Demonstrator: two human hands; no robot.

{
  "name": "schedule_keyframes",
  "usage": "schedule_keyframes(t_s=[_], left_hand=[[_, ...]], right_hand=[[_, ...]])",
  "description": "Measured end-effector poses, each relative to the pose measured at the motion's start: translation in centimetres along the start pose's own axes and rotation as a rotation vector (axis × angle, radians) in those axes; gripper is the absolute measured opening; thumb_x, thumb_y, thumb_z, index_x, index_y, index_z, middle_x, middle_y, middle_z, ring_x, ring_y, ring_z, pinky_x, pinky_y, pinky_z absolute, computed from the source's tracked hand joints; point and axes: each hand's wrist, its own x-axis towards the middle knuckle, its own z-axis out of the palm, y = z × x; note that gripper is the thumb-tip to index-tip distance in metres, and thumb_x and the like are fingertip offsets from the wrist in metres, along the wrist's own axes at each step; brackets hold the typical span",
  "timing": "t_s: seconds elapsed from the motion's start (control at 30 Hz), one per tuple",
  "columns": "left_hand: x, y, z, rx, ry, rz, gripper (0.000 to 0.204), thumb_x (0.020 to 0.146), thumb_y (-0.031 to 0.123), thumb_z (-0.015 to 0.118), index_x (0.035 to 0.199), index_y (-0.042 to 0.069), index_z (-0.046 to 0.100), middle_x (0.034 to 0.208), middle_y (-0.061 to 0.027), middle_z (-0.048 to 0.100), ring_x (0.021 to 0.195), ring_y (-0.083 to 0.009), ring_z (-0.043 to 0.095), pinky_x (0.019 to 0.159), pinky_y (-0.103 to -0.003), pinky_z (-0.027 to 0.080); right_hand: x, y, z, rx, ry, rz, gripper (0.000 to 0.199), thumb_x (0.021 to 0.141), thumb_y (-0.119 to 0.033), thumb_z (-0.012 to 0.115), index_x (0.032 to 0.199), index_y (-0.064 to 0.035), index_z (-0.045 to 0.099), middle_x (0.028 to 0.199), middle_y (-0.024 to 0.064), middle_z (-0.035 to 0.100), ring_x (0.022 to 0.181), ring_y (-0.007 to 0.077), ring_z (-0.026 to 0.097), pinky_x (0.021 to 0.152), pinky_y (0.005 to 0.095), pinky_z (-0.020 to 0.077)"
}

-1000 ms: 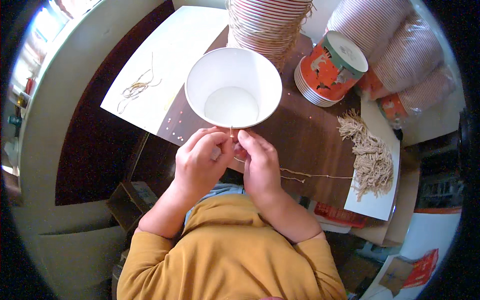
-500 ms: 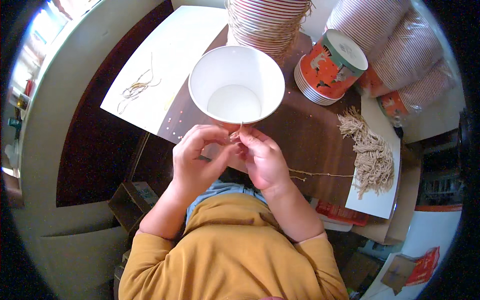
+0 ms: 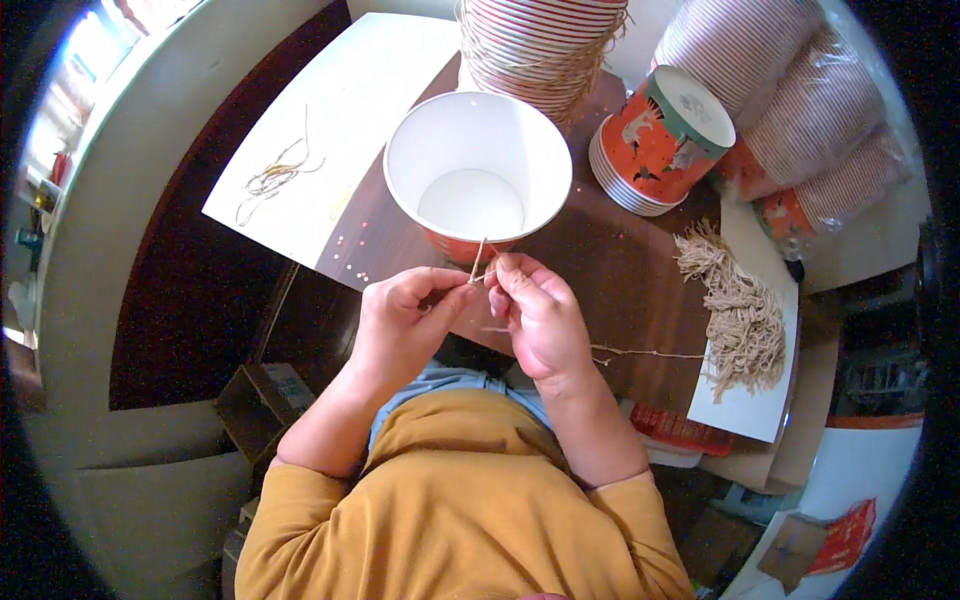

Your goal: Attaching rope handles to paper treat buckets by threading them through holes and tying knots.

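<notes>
Cord [image 3: 479, 260] seemingly at rim of bucket [image 3: 478, 140]

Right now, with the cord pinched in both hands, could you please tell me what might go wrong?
The thin cord might slip, since the left hand and the right hand each pinch only a small part of it. The white-lined bucket stands just beyond both hands, so a knock could shift it. The loose strand by the beige cord bundle reaches close to the right wrist and might catch there.
</notes>
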Motion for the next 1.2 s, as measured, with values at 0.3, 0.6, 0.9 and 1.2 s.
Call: schedule_keyframes(t_s=[0.3, 0.6, 0.9, 1.2], left_hand=[[0.1, 1.9, -0.6, 0.077, -0.030, 0.058, 0.005, 0.082, 0.004, 0.069, 0.082, -0.001, 0.067, 0.070, -0.0031, 0.067, 0.065, -0.0062, 0.060, 0.059, -0.023, 0.048], [-0.6, 2.9, -2.2, 0.054, -0.119, -0.036, 0.011, 0.081, 0.007, 0.068, 0.085, -0.003, 0.067, 0.066, -0.0080, 0.065, 0.057, -0.0067, 0.057, 0.053, -0.023, 0.047], [-1.7, 4.4, -4.6, -0.256, -0.407, -0.257, 0.010, 0.084, 0.007, 0.068, 0.085, -0.002, 0.064, 0.073, -0.0007, 0.063, 0.066, -0.0040, 0.055, 0.058, -0.021, 0.046], [-1.9, 4.5, -4.5, -0.564, -0.502, -0.252, 0.013, 0.090, 0.011, 0.065, 0.087, -0.001, 0.063, 0.077, 0.0018, 0.062, 0.071, -0.0033, 0.053, 0.061, -0.020, 0.044]], right_hand=[[0.2, -0.5, 0.6, 0.012, 0.021, -0.118, 0.016, 0.093, -0.018, 0.058, 0.088, -0.0036, 0.058, 0.080, 0.0008, 0.055, 0.068, 0.0088, 0.045, 0.063, 0.0207, 0.0373], [-2.3, -2.6, -0.1, -1.406, 0.098, -1.111, 0.037, 0.075, -0.017, 0.071, 0.111, -0.0101, 0.062, 0.102, 0.0075, 0.055, 0.091, 0.0247, 0.055, 0.081, 0.0402, 0.0396], [-1.4, -3.3, 0.8, -1.418, -0.290, -1.429, 0.026, 0.071, -0.012, 0.070, 0.096, -0.0096, 0.068, 0.099, 0.0026, 0.063, 0.085, 0.0174, 0.056, 0.077, 0.0352, 0.0382], [-2.8, -2.0, 1.4, -1.358, -0.149, -1.392, 0.027, 0.075, -0.016, 0.070, 0.101, -0.0117, 0.065, 0.106, 0.0011, 0.064, 0.084, 0.0169, 0.056, 0.080, 0.0368, 0.0375]])
